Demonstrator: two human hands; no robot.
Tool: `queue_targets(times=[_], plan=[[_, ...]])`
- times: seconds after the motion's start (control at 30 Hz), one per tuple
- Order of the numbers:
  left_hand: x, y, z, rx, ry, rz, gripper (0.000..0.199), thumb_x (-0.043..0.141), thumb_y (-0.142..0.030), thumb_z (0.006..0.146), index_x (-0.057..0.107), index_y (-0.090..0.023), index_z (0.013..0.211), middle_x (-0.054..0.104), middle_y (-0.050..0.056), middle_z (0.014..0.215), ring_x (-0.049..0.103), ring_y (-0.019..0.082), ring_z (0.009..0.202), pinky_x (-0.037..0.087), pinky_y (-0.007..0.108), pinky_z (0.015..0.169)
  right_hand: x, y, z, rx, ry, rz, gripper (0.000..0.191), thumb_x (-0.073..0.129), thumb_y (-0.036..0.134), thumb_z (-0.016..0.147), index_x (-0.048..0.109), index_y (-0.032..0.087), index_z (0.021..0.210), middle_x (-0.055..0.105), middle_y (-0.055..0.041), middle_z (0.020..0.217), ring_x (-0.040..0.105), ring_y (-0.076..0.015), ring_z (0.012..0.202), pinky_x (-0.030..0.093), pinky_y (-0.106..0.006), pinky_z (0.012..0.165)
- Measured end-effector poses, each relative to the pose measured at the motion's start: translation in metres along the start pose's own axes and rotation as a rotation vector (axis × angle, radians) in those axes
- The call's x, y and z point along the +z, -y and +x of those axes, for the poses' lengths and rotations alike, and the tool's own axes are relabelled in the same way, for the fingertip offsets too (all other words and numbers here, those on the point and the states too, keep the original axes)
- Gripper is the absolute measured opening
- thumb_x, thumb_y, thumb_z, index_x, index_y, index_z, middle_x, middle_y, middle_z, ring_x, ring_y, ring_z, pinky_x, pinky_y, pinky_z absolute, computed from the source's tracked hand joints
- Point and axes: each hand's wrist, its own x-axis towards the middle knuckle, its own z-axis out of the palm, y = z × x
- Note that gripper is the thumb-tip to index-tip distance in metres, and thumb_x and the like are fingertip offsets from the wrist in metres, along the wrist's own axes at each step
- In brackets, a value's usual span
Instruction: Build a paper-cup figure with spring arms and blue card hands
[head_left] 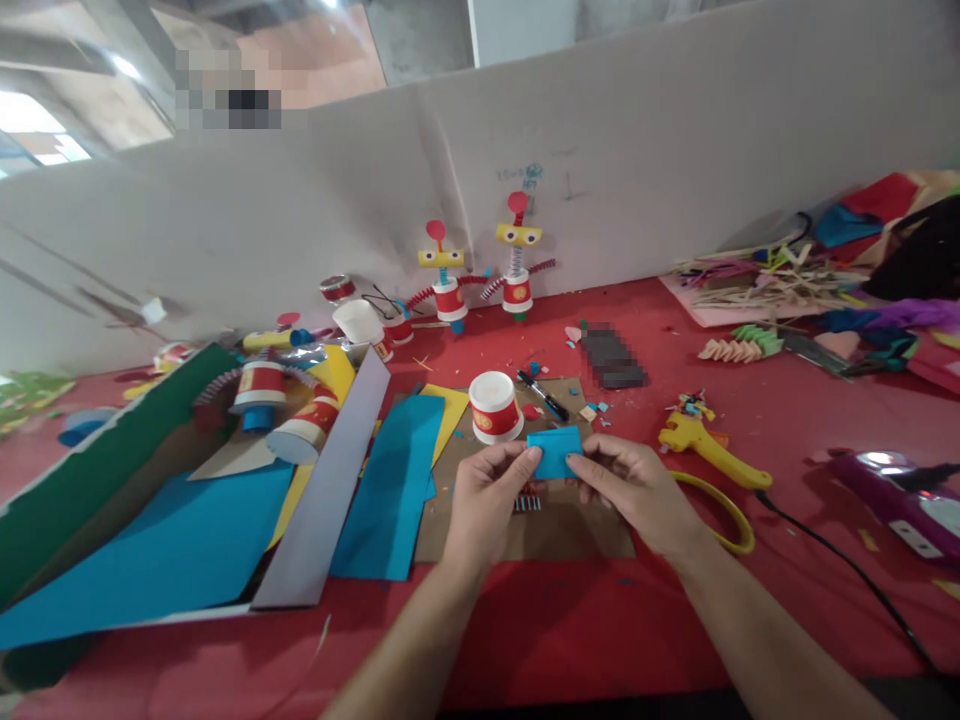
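Note:
Between my two hands is a small piece of blue paper (553,452), with what looks like a fold line near its top edge. My left hand (491,490) pinches its left side between thumb and fingers. The right side is pinched the same way by my right hand (634,487). Just behind the paper an upturned red and white paper cup (496,408) stands on a brown cardboard sheet (472,530). A black marker (544,396) lies right of the cup. Larger blue paper (390,485) lies to the left, over a yellow sheet (452,410).
At left stands an open box (330,490) holding cup figures and coloured paper. Two finished cup figures (450,297) (517,292) stand by the back wall. At right are a yellow glue gun (712,455), its black cord, a yellow tape ring (739,520) and a dark phone-like slab (613,357).

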Motion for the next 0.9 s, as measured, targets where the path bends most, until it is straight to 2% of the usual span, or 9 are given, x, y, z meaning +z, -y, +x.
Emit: queue_targets(times=[0.13,0.3,0.5,0.57,0.7,0.8,0.9], plan=[[0.0014,-0.0010,-0.0009,0.003,-0.004,0.029,0.031,0.078,-0.041,0.068,0.073,-0.012,0.078,0.065,0.001,0.064,0.060,0.010,0.056,0.052,0.022,0.055,-0.0008,0.0000,-0.0002,0.006,-0.027,-0.023,0.023,0.068,0.041,0.078,0.061,0.020,0.073,0.058,0.0038,0.051,0.042,-0.0065,0.040,0.026,-0.021,0.039],[0.0014,-0.0001,-0.0015,0.018,-0.030,0.084,0.028,0.075,-0.040,0.071,0.071,-0.013,0.079,0.066,0.000,0.065,0.061,0.010,0.053,0.053,0.022,0.055,0.0007,-0.0008,-0.0002,0.025,-0.024,-0.044,0.025,0.066,0.042,0.080,0.061,0.019,0.070,0.058,0.0040,0.048,0.036,-0.0050,0.036,0.022,-0.021,0.036],[0.0025,0.0040,-0.0037,0.085,-0.040,0.213,0.024,0.067,-0.039,0.078,0.064,-0.015,0.077,0.064,-0.001,0.065,0.062,0.012,0.055,0.054,0.024,0.058,0.0033,-0.0037,0.0006,0.012,-0.039,-0.062,0.027,0.063,0.042,0.083,0.060,0.019,0.070,0.062,0.0028,0.051,0.043,-0.0063,0.042,0.031,-0.019,0.042],[0.0035,0.0033,-0.0038,0.079,-0.006,0.205,0.023,0.067,-0.039,0.079,0.062,-0.016,0.079,0.064,-0.001,0.067,0.063,0.012,0.057,0.053,0.024,0.059,0.0022,-0.0045,0.0012,0.010,-0.041,-0.069,0.026,0.063,0.042,0.083,0.061,0.019,0.073,0.063,0.0024,0.053,0.046,-0.0074,0.045,0.035,-0.020,0.045],[0.0032,-0.0009,-0.0010,-0.042,0.104,0.162,0.025,0.073,-0.036,0.073,0.058,-0.015,0.077,0.065,-0.001,0.064,0.065,0.012,0.057,0.051,0.022,0.058,-0.0019,-0.0049,0.0014,-0.002,-0.048,-0.081,0.027,0.062,0.044,0.083,0.061,0.019,0.072,0.058,0.0036,0.050,0.047,-0.0084,0.046,0.035,-0.021,0.046],[0.0006,-0.0021,0.0020,-0.125,0.173,0.174,0.027,0.075,-0.034,0.070,0.056,-0.015,0.076,0.066,0.000,0.060,0.066,0.013,0.056,0.047,0.019,0.054,-0.0027,-0.0061,0.0014,-0.033,-0.091,-0.094,0.024,0.061,0.042,0.084,0.063,0.018,0.077,0.058,0.0034,0.053,0.050,-0.0092,0.049,0.036,-0.021,0.047],[-0.0011,-0.0010,0.0036,-0.151,0.234,0.188,0.027,0.074,-0.033,0.071,0.057,-0.015,0.080,0.067,0.001,0.061,0.067,0.013,0.056,0.047,0.019,0.054,-0.0014,-0.0091,0.0022,-0.074,-0.136,-0.118,0.021,0.061,0.039,0.084,0.066,0.018,0.083,0.059,0.0029,0.057,0.053,-0.0101,0.052,0.039,-0.021,0.048]])
